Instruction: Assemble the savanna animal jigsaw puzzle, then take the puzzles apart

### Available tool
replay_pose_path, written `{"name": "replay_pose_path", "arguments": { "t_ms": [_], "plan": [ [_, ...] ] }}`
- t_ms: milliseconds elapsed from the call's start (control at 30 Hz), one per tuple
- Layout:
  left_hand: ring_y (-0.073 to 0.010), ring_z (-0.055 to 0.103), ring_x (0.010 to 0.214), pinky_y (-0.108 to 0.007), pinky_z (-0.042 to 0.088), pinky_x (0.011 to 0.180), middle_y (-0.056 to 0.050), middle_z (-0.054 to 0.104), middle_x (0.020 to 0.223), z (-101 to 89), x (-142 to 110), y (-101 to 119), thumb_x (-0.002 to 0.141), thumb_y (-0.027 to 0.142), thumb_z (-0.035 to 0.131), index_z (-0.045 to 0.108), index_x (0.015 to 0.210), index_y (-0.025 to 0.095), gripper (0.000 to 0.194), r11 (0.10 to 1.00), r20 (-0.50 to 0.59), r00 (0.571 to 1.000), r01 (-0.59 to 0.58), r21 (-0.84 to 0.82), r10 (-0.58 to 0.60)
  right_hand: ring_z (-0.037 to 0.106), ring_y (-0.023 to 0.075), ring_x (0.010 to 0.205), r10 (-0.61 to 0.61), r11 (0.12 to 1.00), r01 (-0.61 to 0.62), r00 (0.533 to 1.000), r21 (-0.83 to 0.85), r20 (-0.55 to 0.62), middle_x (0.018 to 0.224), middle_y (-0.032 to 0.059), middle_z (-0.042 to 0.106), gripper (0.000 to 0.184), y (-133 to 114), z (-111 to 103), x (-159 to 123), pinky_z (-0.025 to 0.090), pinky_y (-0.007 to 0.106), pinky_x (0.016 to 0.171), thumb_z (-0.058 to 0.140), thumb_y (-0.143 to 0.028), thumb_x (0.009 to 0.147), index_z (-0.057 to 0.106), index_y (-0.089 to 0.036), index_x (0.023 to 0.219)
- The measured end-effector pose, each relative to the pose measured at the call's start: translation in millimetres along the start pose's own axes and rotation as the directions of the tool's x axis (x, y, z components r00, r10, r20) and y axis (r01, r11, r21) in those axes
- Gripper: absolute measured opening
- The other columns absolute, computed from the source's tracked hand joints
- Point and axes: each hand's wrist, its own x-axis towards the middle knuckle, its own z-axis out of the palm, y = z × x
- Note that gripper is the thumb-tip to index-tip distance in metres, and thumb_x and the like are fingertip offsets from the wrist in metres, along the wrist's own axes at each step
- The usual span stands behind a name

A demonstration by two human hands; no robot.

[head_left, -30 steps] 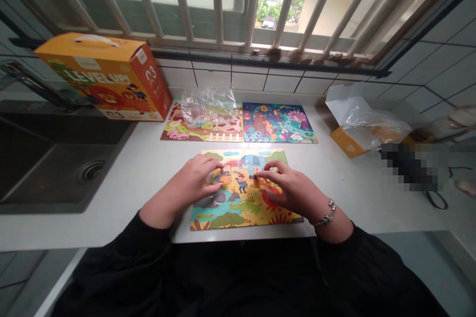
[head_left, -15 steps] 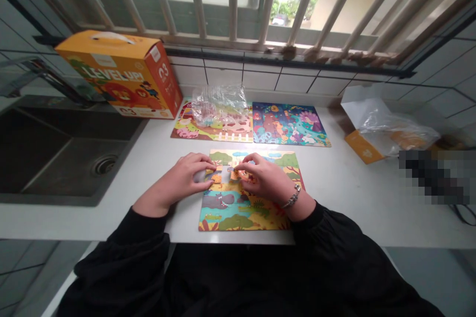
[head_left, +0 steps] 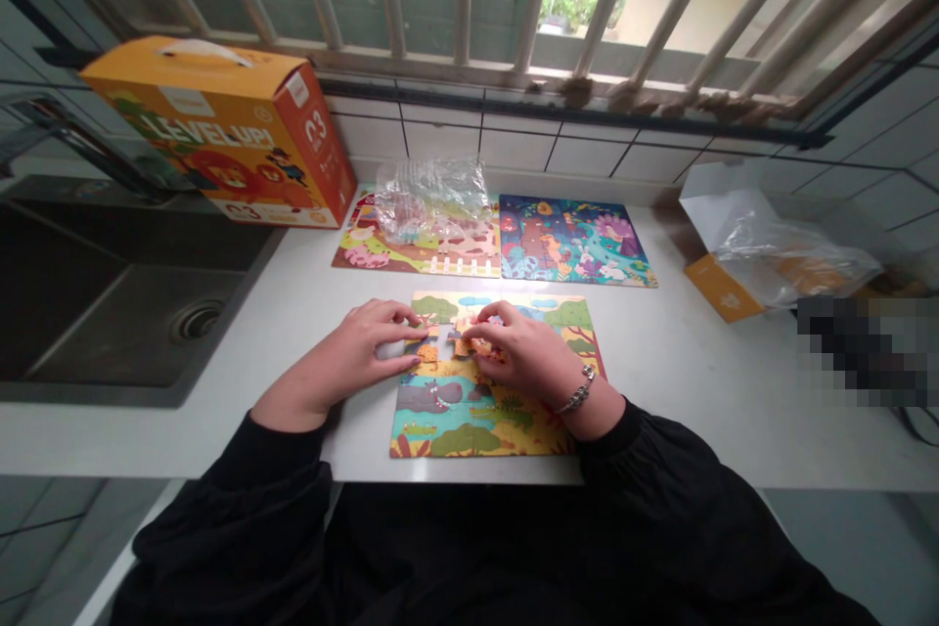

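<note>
A jigsaw puzzle point(head_left: 455, 430) with a hippo, crocodiles and trees lies on the counter before me. There is a white gap in its upper left part. At the puzzle's left edge, my left hand point(head_left: 359, 352) has its thumb and fingertips curved around a yellow spotted puzzle piece point(head_left: 427, 352) beside the gap. My right hand point(head_left: 524, 352) pinches another orange-yellow puzzle piece point(head_left: 462, 346), slightly tilted, just right of the gap. The right fingers and palm hide part of the picture around that piece.
Behind lie a farm puzzle point(head_left: 411, 261) under crumpled clear plastic point(head_left: 432, 198) and a dark blue forest puzzle point(head_left: 576, 240). An orange box point(head_left: 220, 137) stands beside the sink point(head_left: 139, 313) at left. An opened box point(head_left: 723, 289) with plastic wrap sits at right.
The view has shifted slightly. My hands stay in nearly the same places, and the piece in my right hand has moved only a little, still beside the gap.
</note>
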Motion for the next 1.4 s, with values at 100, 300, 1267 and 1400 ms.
{"name": "replay_pose_path", "arguments": {
  "t_ms": [100,300,1267,1400],
  "plan": [
    [-0.0321,0.064,0.133,-0.051,0.049,0.116,-0.008,0.072,0.142,0.6,-0.1,-0.1,0.104,0.044,0.075,0.083,0.137,0.036,0.035,1.000,-0.003,1.000,-0.005,0.008,0.005,0.071,0.0202,0.097,-0.014,1.000,0.014,1.000,0.005,0.005,0.141,0.0086,0.068,0.029,-0.9,-0.2,0.0,0.053,0.031,0.079,0.078,-0.027,0.099,0.080,-0.032,0.128],
    [-0.0316,0.063,0.133,-0.051,0.048,0.116,-0.008,0.073,0.142,0.1,0.6,6.1,0.104,0.045,0.073,0.083,0.135,0.036,0.034,1.000,-0.008,1.000,-0.004,0.026,0.004,0.071,0.0193,0.096,-0.049,0.999,0.049,0.999,0.019,0.014,0.142,0.0085,0.067,0.028,-4.2,0.7,1.1,0.052,0.030,0.078,0.077,-0.028,0.100,0.080,-0.032,0.127],
    [-0.0292,0.068,0.124,-0.046,0.051,0.109,-0.007,0.077,0.131,6.1,6.4,19.9,0.106,0.028,0.068,0.085,0.120,0.030,0.022,0.996,-0.032,0.998,-0.060,0.061,0.062,0.073,0.0191,0.100,-0.074,0.994,0.079,0.996,-0.078,0.057,0.146,0.0088,0.069,0.028,-18.7,4.8,7.2,0.055,0.030,0.080,0.063,-0.035,0.113,0.080,-0.034,0.136],
    [-0.0286,0.069,0.121,-0.046,0.051,0.108,-0.007,0.076,0.128,7.2,6.7,20.2,0.107,0.033,0.070,0.086,0.116,0.031,0.019,0.996,-0.041,0.997,-0.058,0.071,0.061,0.074,0.0196,0.105,-0.090,0.993,0.093,0.995,-0.068,0.053,0.145,0.0082,0.071,0.028,-18.4,5.5,6.9,0.056,0.030,0.084,0.063,-0.033,0.114,0.080,-0.034,0.136]
  ]
}}
